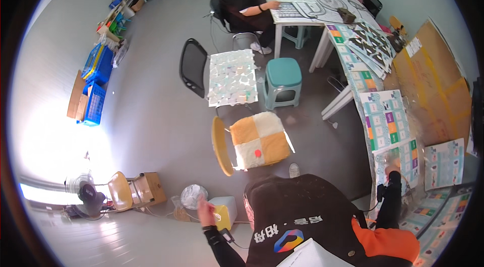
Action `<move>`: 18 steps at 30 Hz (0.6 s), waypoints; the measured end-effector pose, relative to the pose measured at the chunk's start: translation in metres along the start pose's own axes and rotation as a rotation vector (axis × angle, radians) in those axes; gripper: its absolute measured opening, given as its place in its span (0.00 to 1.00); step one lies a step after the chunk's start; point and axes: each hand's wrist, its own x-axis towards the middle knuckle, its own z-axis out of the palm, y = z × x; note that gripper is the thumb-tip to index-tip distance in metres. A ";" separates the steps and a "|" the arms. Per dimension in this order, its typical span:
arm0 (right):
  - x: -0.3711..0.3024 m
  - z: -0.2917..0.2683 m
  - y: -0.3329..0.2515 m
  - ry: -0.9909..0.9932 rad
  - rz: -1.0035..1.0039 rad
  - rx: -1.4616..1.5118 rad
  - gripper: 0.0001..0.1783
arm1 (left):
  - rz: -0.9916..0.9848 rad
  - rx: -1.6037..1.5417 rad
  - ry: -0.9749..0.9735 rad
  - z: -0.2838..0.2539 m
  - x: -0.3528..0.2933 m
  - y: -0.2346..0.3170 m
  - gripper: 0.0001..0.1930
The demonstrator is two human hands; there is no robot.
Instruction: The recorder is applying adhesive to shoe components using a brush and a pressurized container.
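My left hand (205, 212) is raised at my left side, fingers stretched out, with nothing visible in it. Behind it in the picture are a round silvery bundle (193, 196) and a pale bin (228, 205) with a yellow front; whether the hand touches them I cannot tell. My right hand (392, 167) reaches over the bench on my right, at a printed sheet of coloured cards (407, 153). Its fingers are small and blurred there. Another card sheet (385, 116) lies just beyond, and one more (443, 163) leans to the right.
A chair with an orange-and-white checked cushion (262, 141) stands before me. Beyond are a teal stool (283, 78) and a small board of pale pieces (233, 78). Cardboard (428, 80) lines the bench's right side. A person (244, 5) sits at the far white table (348, 12).
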 end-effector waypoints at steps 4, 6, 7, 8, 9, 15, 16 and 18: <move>0.037 0.062 0.034 -0.310 0.279 0.442 0.17 | 1.048 -0.038 -0.533 0.166 -0.074 0.276 0.20; 0.038 0.081 0.050 -0.300 0.356 0.550 0.17 | 1.286 0.221 -1.135 0.213 -0.124 0.365 0.15; 0.048 0.087 0.069 -0.251 0.404 0.625 0.16 | 1.230 0.374 -1.117 0.245 -0.151 0.388 0.16; 0.059 0.092 0.085 -0.199 0.449 0.699 0.15 | 1.227 0.361 -1.109 0.258 -0.148 0.388 0.16; 0.064 0.089 0.067 -0.223 0.425 0.700 0.15 | 1.158 0.263 -1.087 0.280 -0.153 0.386 0.15; 0.005 0.044 0.042 -0.321 0.401 0.783 0.14 | 0.442 -0.720 -1.666 0.437 -0.123 0.357 0.30; 0.016 0.039 0.037 -0.320 0.394 0.788 0.14 | 0.485 -0.788 -1.630 0.444 -0.135 0.355 0.29; 0.028 0.039 0.035 -0.312 0.422 0.825 0.15 | 0.518 -0.863 -1.607 0.449 -0.137 0.350 0.28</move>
